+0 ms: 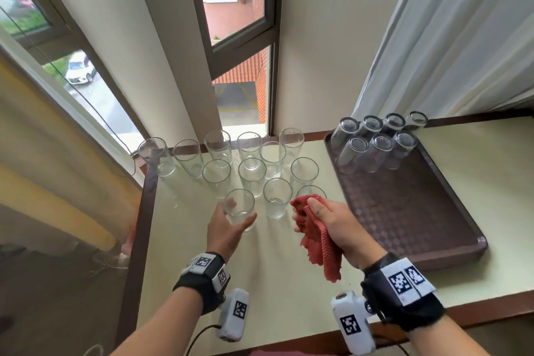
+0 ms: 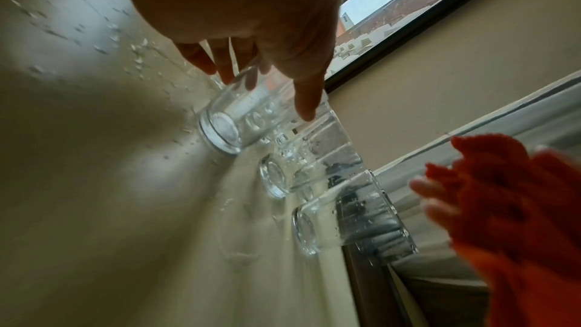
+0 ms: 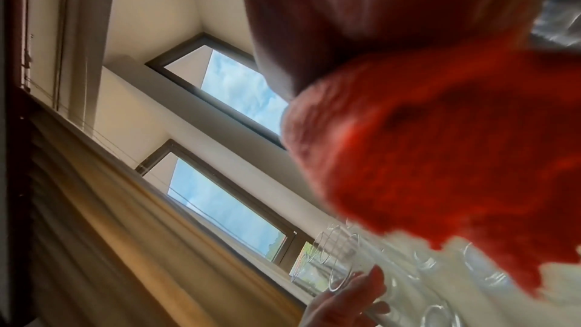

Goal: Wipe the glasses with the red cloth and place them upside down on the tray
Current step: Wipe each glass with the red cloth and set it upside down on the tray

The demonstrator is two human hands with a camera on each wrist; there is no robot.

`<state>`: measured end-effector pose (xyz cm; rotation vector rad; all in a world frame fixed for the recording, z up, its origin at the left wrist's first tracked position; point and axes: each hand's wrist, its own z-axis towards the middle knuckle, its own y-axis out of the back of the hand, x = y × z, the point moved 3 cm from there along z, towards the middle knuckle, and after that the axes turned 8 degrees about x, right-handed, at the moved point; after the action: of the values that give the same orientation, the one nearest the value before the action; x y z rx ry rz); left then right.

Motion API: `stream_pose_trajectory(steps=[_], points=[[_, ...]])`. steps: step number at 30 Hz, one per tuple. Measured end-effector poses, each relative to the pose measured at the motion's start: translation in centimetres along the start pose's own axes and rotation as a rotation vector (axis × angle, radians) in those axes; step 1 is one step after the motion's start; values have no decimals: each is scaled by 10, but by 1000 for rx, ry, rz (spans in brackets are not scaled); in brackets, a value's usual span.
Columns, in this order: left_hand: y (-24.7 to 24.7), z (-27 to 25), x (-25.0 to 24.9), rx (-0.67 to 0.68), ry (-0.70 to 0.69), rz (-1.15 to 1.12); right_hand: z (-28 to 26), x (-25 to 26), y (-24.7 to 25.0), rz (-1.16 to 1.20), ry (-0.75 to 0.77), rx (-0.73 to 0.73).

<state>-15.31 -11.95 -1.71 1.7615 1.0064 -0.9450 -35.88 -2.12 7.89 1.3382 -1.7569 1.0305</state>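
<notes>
Both hands work low over the worktop (image 1: pixel 289 283). Seven glasses stand upside down at the far end of the tray (image 1: pixel 419 225). Right hand (image 1: pixel 338 228) clutches the cloth (image 1: pixel 320 243); left hand (image 1: pixel 228 228) curls round the nearest glass (image 1: pixel 239 208), upright, wet. Pick-up step: next, lift it and wipe it.

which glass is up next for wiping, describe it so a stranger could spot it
On the pale table, left of the brown tray, stands a cluster of upright glasses. It is the nearest glass at the front left, the only one the left hand grips.
</notes>
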Motion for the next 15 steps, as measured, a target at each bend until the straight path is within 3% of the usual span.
stream_pose_trajectory(steps=[5, 10, 15], points=[[23, -30, -27, 60, -85, -258, 7, 4, -32, -28, 163, -62], [42, -63, -78, 239, -225, -360, 11, 22, -80, -24, 302, -42], [46, -87, -105, 227, -291, -437, 10, 39, -119, -134, 428, 8]])
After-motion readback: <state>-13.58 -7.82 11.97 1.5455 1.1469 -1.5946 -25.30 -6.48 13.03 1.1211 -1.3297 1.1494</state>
